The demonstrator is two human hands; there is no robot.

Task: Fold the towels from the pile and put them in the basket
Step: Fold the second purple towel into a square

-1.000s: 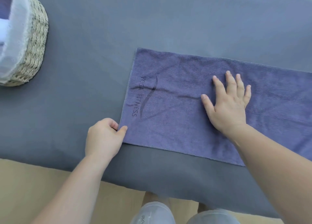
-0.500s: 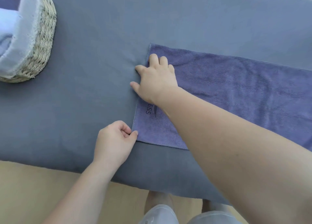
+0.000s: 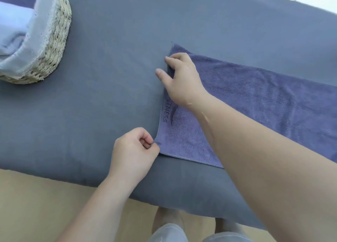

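The grey cloth-covered table [image 3: 109, 77] fills most of the view. On it, toward 3 o'clock, lies the purple microfibre towel [image 3: 264, 99], flat in a long strip. Its long axis runs from 9 o'clock to about 4 o'clock, where it leaves the view. Its short end faces 9 o'clock and carries dark lettering ending in "NESS" beside a curved logo; the hem is stitched.

At 10 o'clock, well apart from the towel, stands the round woven straw basket with a white fabric liner [image 3: 54, 46]; a pale folded towel [image 3: 12, 28] lies inside.

The right hand [image 3: 182, 79] curls its fingers onto the short end near the far corner, thumb out over the table. The left hand [image 3: 135, 150] pinches the near corner between thumb and forefinger.
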